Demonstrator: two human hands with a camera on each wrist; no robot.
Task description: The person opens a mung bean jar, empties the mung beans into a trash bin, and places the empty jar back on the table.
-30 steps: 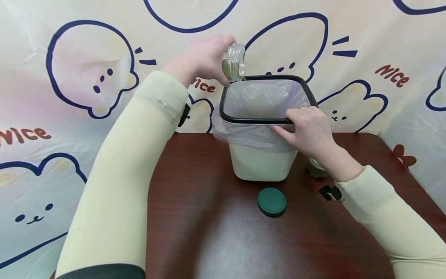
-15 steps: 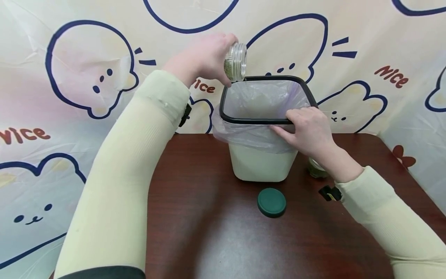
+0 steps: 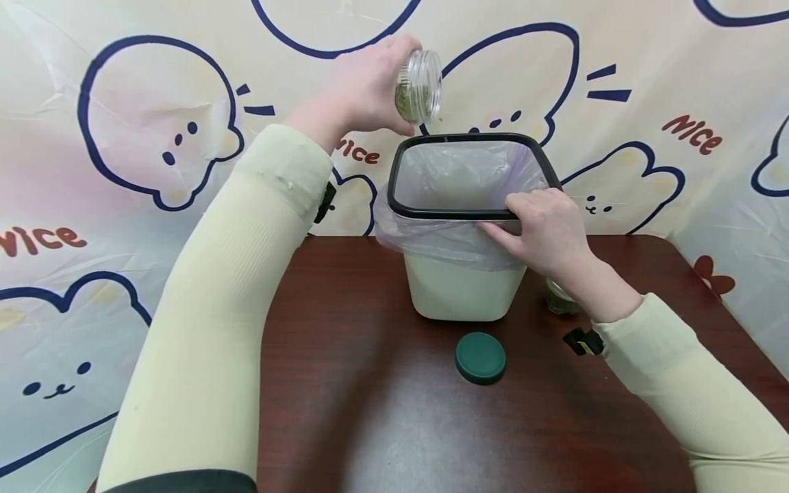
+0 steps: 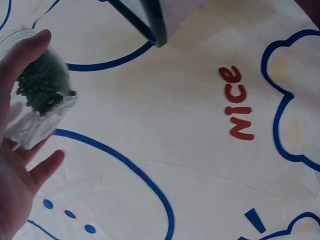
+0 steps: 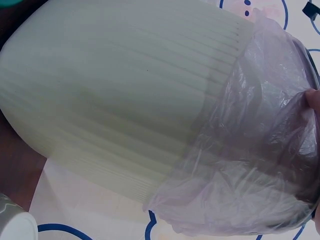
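Observation:
My left hand (image 3: 372, 89) grips a clear jar (image 3: 420, 87) on its side, mouth to the right, above the left back corner of the trash can (image 3: 465, 287). In the left wrist view, small dark green grains (image 4: 44, 85) lie inside the jar. Fingers and thumb of my right hand (image 3: 548, 226) pinch the front right of the can's black rim (image 3: 456, 213). A translucent bag (image 5: 250, 145) lines the can and hangs over its outside.
A green lid (image 3: 481, 357) lies on the brown table (image 3: 333, 356) in front of the can. Behind my right wrist stands a second small jar (image 3: 559, 300), partly hidden. A printed cloth (image 3: 616, 171) hangs close behind the can.
My left hand has lifted the jar upward from just above the can's rim, with the jar's mouth still facing right. The right hand and the can have stayed in place.

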